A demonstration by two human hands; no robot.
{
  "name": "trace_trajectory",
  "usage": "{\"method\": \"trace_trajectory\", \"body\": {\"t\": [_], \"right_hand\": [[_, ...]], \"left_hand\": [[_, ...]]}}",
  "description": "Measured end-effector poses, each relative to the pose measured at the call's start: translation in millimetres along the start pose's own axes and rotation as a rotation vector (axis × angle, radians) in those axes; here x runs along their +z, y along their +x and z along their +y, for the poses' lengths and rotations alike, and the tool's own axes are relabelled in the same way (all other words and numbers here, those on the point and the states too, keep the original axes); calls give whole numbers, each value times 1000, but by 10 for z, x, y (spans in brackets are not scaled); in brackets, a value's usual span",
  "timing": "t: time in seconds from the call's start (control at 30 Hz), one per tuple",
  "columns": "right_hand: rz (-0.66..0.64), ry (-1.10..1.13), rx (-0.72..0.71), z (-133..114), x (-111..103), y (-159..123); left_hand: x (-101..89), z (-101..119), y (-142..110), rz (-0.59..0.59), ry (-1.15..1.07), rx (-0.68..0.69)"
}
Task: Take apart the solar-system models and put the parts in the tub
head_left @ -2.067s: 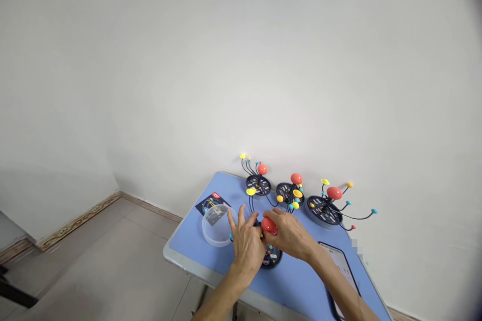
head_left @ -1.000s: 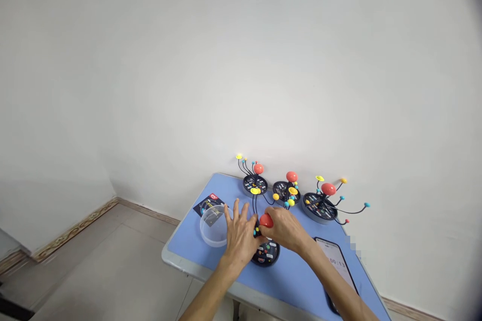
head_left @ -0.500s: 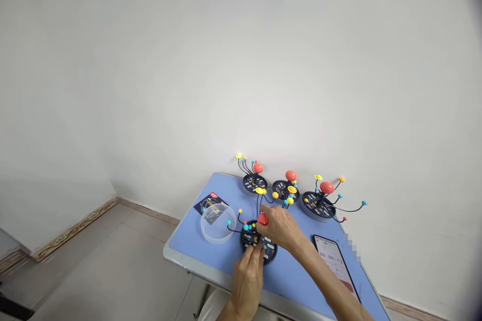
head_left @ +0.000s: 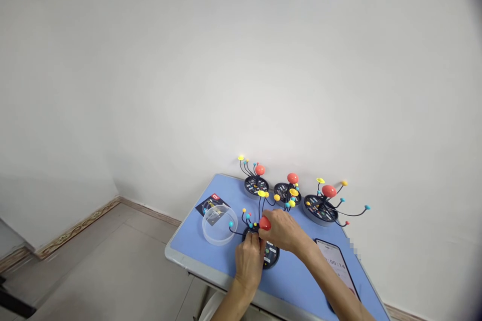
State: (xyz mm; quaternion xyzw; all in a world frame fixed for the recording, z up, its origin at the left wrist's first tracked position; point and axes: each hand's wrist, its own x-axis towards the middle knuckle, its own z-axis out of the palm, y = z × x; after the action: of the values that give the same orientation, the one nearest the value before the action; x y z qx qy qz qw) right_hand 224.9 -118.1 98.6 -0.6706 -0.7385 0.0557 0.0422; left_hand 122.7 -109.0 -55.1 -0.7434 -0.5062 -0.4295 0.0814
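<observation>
Hands at lower centre: right hand (head_left: 286,231) pinching red ball (head_left: 265,223), left hand (head_left: 248,263) bunched on black planetary-model base (head_left: 271,255); I'd keep that base steady

Under the left fingers (head_left: 250,247), the disc (head_left: 271,256) looks like matt black plastic. Against the right fingers (head_left: 271,225), the ball (head_left: 265,223) is glossy red plastic. Left of the fingers, the tub (head_left: 219,225) is smooth, clear plastic.
</observation>
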Motion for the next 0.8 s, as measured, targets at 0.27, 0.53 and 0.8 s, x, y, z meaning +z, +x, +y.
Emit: {"method": "trace_trajectory", "body": {"t": [0.27, 0.53, 0.8], "right_hand": [[14, 39, -8, 22, -3, -21], [18, 9, 26, -38, 11, -22], [6, -63, -15, -62, 13, -28]], "left_hand": [[-64, -5, -11, 46, -55, 58], [-1, -36, 7, 55, -34, 69], [33, -48, 13, 24, -103, 74]]}}
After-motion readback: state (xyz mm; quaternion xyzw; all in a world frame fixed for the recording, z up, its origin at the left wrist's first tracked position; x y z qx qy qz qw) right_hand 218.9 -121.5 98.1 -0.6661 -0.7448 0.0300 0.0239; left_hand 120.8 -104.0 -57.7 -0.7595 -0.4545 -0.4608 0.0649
